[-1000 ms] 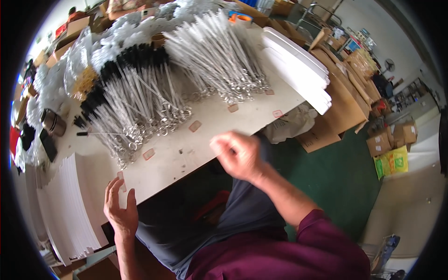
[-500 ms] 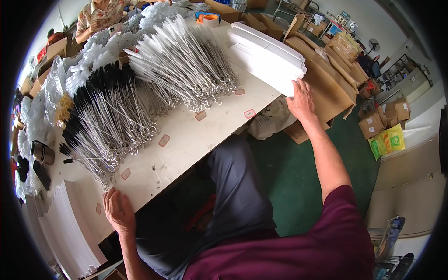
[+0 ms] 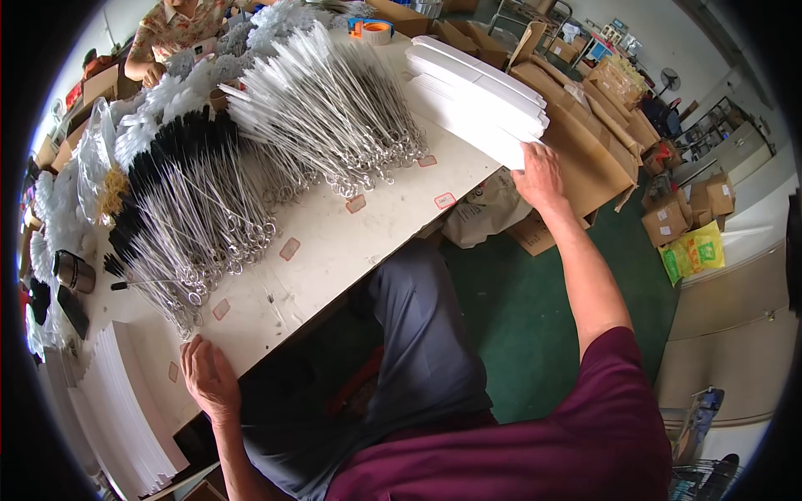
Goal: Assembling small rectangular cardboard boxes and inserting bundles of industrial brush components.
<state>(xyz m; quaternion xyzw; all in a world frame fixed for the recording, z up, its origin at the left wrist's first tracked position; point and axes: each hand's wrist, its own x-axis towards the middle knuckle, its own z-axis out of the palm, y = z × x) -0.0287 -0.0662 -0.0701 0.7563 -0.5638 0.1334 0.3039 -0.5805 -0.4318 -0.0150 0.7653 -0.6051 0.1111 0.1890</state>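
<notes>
Head view:
Right hand (image 3: 541, 173): reaching to the stack of white cards (image 3: 476, 100) at the desk's right edge, fingers spread on its near end, not gripping yet.
Left hand (image 3: 209, 380): lying flat and open on the desk's (image 3: 334, 242) near edge, holding nothing.
Work: wire brushes (image 3: 251, 167) are waiting in piles mid-desk; none is picked up.
Boxes: brown boxes (image 3: 668, 219) are sitting on the floor; I cannot tell what is inside.

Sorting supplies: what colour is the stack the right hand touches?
White, in the head view: the right hand rests on the stack of flat sheets.
</notes>
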